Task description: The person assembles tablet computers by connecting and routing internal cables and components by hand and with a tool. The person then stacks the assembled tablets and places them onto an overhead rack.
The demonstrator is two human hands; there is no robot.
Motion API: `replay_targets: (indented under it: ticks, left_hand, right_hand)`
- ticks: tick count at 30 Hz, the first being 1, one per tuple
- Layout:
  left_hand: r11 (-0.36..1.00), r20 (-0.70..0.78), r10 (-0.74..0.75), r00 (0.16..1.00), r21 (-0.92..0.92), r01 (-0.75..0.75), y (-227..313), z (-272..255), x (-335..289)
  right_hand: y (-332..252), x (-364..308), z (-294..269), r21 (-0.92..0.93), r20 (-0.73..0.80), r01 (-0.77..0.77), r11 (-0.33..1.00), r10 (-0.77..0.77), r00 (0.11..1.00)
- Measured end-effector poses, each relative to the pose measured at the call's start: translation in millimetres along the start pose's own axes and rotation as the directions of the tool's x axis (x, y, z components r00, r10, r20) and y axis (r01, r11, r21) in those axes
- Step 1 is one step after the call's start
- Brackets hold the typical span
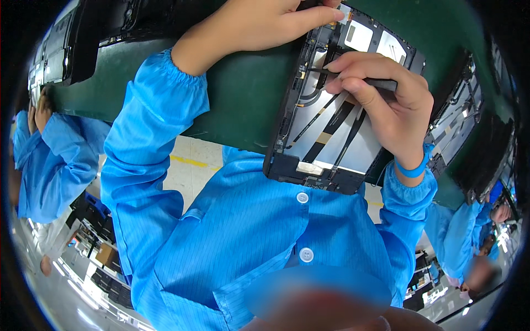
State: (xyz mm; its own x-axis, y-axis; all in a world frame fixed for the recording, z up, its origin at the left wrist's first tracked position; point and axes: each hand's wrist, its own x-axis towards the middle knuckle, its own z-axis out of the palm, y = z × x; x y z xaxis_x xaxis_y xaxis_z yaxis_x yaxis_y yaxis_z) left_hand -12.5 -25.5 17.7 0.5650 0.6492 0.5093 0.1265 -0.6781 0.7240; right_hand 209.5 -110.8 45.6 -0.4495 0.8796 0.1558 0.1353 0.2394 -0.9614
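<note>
Green counter (237,105) below: right hand (395,96) pinches a black tool (382,84) I'd steer gently; left hand (265,25), grip unclear, touches the opened device (314,124).

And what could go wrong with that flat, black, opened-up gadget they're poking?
The thin black stick tool in the right hand might slip and nick the curved black cables near its tip. Also, the flat black opened gadget seems to reach past the edge of the smooth green tabletop, so a bump could perhaps tip it.
</note>
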Motion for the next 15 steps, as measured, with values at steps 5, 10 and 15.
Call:
replay_targets:
  ticks: [5,10,15]
  left_hand:
    - [0.999,0.007,-0.032,0.999,-0.028,0.032,3.5,1.3,-1.0]
    - [0.999,0.031,-0.001,1.0,-0.032,0.002,3.1,1.8,-1.4]
    - [1.0,0.028,0.02,0.999,0.002,-0.02,5.1,-0.7,-3.2]
  right_hand:
    - [0.2,-3.1,0.0,0.013,0.008,0.004,1.0,-0.004,1.0]
    - [1.1,-5.2,1.1,0.045,-0.004,0.004,0.999,-0.004,1.0]
    - [0.4,-5.6,2.0,0.082,-0.015,-0.003,0.997,0.004,1.0]
